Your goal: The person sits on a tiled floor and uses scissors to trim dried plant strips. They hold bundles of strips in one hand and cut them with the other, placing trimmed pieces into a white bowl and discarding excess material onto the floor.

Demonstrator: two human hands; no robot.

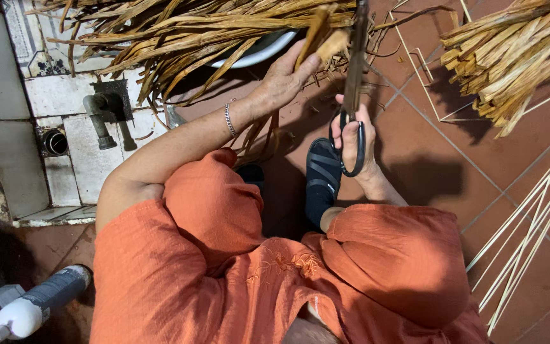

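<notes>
My left hand (284,79) pinches a strip of dried brown leaf (323,41) at the edge of a big bundle of dried leaves (186,32). My right hand (353,137) grips the black loop handles of a pair of scissors (354,70), whose blades point up toward the held strip. A silver bracelet sits on my left wrist. I am squatting in orange clothes, with a black sandal (321,175) showing between my knees.
A white basin rim (259,54) shows under the leaf bundle. A second pile of dried leaves (510,54) lies at upper right. Thin pale sticks (529,216) lie on the red tiled floor at right. A tap (100,118) and drain pipe are at left.
</notes>
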